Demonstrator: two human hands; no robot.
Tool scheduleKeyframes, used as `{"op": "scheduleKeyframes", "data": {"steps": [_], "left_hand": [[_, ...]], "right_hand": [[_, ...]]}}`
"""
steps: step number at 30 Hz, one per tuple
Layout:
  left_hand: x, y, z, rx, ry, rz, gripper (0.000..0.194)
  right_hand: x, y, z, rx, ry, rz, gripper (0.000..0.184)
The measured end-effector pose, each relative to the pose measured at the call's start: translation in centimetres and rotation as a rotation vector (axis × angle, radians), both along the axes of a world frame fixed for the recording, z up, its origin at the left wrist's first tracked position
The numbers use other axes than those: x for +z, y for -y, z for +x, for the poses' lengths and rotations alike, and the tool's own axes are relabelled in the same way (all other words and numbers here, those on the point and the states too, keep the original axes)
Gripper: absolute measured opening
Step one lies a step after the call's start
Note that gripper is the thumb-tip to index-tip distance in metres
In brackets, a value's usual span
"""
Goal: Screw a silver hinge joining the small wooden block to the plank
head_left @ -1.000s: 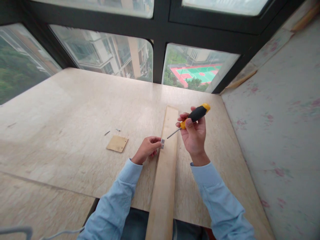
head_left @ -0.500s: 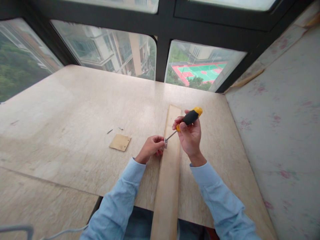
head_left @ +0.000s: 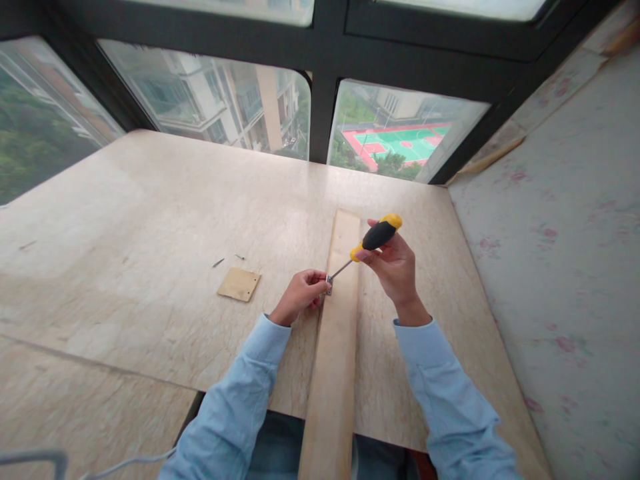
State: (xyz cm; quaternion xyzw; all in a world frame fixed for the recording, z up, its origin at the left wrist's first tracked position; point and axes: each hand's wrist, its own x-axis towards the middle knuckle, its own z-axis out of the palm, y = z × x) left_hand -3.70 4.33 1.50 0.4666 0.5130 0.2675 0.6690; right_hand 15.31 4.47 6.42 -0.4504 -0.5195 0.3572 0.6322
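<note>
A long wooden board lies lengthwise in front of me, its near end past the surface's edge. On its left edge, partway along, sits a small metal hinge-like plate with holes. My left hand pinches this plate between thumb and fingers at the board's side. The screwdriver, with a black and yellow handle, is gripped by my right hand above the board. It slants down to the left, and its tip meets the upper part of the plate. Any screw under the tip is too small to make out.
Left of the board, a thin square wooden piece with two small holes lies on the marble-patterned surface. Two small screws lie near it, one the dark screw. Windows stand behind; a papered wall borders the right. A grey cable is at lower left.
The screwdriver has come down and left, from above the board onto the plate. My right hand has since shifted its grip around the handle. My left hand stays at the plate.
</note>
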Motion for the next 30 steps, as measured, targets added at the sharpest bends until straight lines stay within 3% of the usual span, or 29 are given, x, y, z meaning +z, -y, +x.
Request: {"op": "scheduleKeyframes", "data": {"steps": [9,15,19,26,30], "left_hand": [[0.1,0.1,0.0,0.013,0.019,-0.001,0.03],[0.1,0.1,0.0,0.015,0.018,0.01,0.026],[0.1,0.1,0.0,0.014,0.012,0.007,0.027],[0.2,0.2,0.0,0.016,0.018,0.024,0.028],[0.2,0.2,0.0,0.014,0.019,0.019,0.028]], "right_hand": [[-0.5,-0.2,1.0,-0.047,0.064,-0.025,0.059],[0.4,0.6,0.7,0.129,0.047,0.012,0.077],[0.8,1.2,-0.1,0.181,0.071,0.051,0.074],[0.9,1.3,-1.1,-0.116,0.287,-0.013,0.068],[1.1,1.5,-1.1,-0.105,0.188,-0.019,0.082]]}}
